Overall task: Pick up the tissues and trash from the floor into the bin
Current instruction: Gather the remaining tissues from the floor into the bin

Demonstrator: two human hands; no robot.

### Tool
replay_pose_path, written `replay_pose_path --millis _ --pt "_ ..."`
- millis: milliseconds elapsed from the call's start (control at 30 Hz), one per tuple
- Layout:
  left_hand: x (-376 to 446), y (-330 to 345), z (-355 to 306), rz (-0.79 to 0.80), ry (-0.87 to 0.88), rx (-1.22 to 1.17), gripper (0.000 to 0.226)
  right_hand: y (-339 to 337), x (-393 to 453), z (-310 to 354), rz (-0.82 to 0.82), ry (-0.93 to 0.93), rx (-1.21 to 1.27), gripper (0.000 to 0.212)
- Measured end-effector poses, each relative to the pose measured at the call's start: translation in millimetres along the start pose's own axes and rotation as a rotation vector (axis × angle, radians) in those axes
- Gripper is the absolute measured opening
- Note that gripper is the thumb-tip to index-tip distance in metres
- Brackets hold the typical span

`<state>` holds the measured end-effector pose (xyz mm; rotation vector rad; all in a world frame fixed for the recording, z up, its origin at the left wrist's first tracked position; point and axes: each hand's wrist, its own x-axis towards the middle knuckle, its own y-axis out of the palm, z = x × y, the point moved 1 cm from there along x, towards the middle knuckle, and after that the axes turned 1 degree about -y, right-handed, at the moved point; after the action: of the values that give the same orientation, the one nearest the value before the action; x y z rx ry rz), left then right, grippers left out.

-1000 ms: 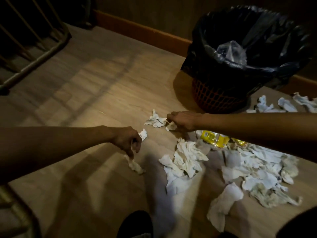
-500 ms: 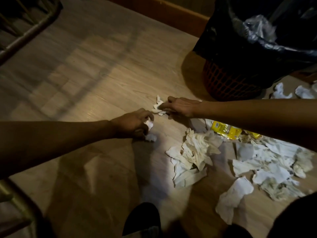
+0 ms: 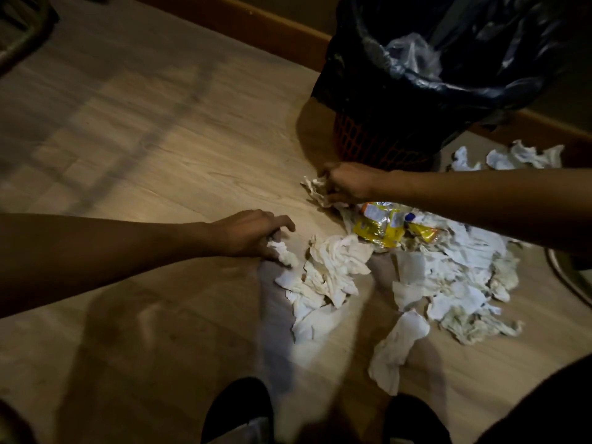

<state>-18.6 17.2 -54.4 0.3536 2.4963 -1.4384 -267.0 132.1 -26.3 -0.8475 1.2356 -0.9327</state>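
Crumpled white tissues (image 3: 333, 270) lie in a heap on the wooden floor, with more tissues (image 3: 455, 283) spread to the right. A yellow wrapper (image 3: 381, 227) sits among them. My left hand (image 3: 253, 233) rests on the floor with a small tissue wad (image 3: 283, 251) under its fingers. My right hand (image 3: 347, 182) is closed on a crumpled tissue (image 3: 315, 190) just in front of the bin. The bin (image 3: 384, 136) is an orange mesh basket lined with a black bag, at the upper right.
More tissues (image 3: 519, 157) lie right of the bin by the wooden skirting (image 3: 256, 24). My two dark shoes (image 3: 237, 411) show at the bottom edge. A metal frame (image 3: 19, 36) stands at the upper left. A metal rim (image 3: 570, 277) curves at the right edge.
My right hand has closed on the tissue by the bin and gathered it. My left hand has slid right with its small wad toward the heap.
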Motion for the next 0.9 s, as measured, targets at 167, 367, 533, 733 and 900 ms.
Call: replay_pose_path --millis 167,367,533,733,900 --pt "29.1 8.1 -49.8 0.088 0.267 0.125 0.096 19.8 -36.6 -20.7 0.134 -0.040 -0.023 0.014" --pt "70.4 22.4 -79.8 0.335 0.287 0.278 0.098 39.5 -69.2 -31.2 0.298 -0.004 -0.017 0.020" --pt "86.1 25.0 -78.6 0.391 0.267 0.406 0.059 62.2 -91.0 -37.7 0.225 0.041 0.047 0.053" --pt "70.1 3.2 -66.2 -0.007 0.426 0.343 0.022 63.0 -89.3 -35.7 0.250 0.020 0.011 0.054" --pt "62.9 -16.9 -55.8 -0.082 0.293 0.253 0.035 56.1 -91.3 -42.9 0.165 0.009 -0.073 0.023"
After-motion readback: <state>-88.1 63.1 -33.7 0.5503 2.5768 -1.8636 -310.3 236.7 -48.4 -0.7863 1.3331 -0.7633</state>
